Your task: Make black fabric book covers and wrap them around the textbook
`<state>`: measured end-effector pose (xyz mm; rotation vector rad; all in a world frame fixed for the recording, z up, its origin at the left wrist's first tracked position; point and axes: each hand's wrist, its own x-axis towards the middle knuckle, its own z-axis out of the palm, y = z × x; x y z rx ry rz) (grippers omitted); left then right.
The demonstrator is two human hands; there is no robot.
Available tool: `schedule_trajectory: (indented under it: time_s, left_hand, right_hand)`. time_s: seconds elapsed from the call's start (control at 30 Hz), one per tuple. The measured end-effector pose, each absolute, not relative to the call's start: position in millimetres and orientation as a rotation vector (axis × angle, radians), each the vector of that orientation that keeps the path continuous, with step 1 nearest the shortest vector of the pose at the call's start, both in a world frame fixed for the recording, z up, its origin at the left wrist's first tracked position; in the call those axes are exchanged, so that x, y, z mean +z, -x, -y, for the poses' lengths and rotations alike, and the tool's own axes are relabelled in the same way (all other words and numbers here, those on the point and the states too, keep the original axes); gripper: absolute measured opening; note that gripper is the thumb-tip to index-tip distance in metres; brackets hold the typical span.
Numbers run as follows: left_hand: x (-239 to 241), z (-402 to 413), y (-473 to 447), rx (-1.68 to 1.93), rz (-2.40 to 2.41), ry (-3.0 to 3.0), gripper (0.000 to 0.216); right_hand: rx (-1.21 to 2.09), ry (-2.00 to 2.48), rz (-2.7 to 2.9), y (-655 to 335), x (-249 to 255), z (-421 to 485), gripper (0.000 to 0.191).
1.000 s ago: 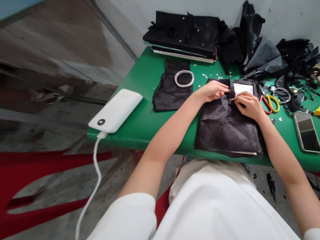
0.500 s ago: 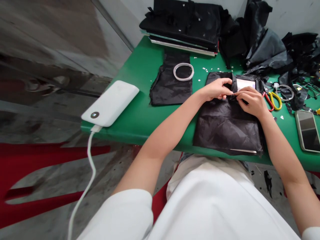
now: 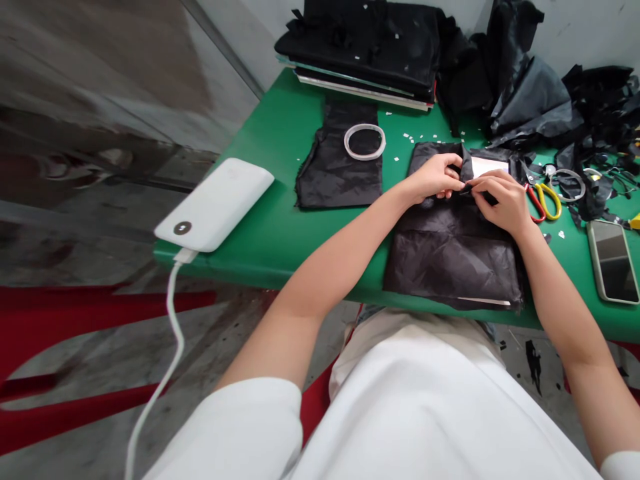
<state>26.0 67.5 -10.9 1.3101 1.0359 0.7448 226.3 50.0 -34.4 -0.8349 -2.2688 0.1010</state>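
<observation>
A crumpled black fabric sheet (image 3: 453,250) lies over a white board (image 3: 489,165) on the green table (image 3: 280,220). My left hand (image 3: 434,179) pinches a fold of the fabric near its top edge. My right hand (image 3: 501,198) meets it there, fingers pressed together on the same fold. Only a corner of the board shows behind my hands, plus a thin white edge at the fabric's near side.
A second black fabric piece (image 3: 340,167) with a clear tape roll (image 3: 365,141) lies left. A white power bank (image 3: 216,204) with cable sits at the table corner. Red-and-yellow scissors (image 3: 543,200), a phone (image 3: 613,260), stacked fabric-covered boards (image 3: 365,47) and black scraps (image 3: 590,113) crowd the right and back.
My hands have drawn closer together on the fabric fold. The view has shifted slightly, so the table's things sit a little higher and further left.
</observation>
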Motion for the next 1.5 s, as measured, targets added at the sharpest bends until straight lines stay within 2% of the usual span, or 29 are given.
schedule_trajectory:
  time_s: [0.43,0.63,0.87,1.1,1.27,1.37,1.5]
  left_hand:
    - [-10,-65,-29,0.733,-1.086,-1.339,0.036]
    - [-18,-68,-26,0.772,-1.027,-1.324,0.041]
    - [-19,-66,-25,0.806,-0.962,-1.306,0.047]
    - [-16,-66,-24,0.782,-0.959,-1.379,0.031]
    - [-17,-68,-22,0.784,-0.913,-1.362,0.016]
    - [-16,-67,-22,0.780,-0.914,-1.373,0.016]
    - [-14,-64,-24,0.787,-0.932,-1.402,0.017]
  right_hand:
    - [0.049,0.915,2.251,-219,-34,-49,0.013]
    - [-0.014,0.979,2.227,-224,-42,-55,0.029]
    - [-0.017,0.982,2.240,-224,-42,-55,0.017]
    - [-0.027,0.981,2.200,-225,-43,-56,0.005]
    - [0.063,1.002,2.113,-228,-48,-59,0.010]
    - [0.124,1.014,2.092,-229,-49,-60,0.013]
    - [0.048,1.008,2.096,-228,-47,-59,0.013]
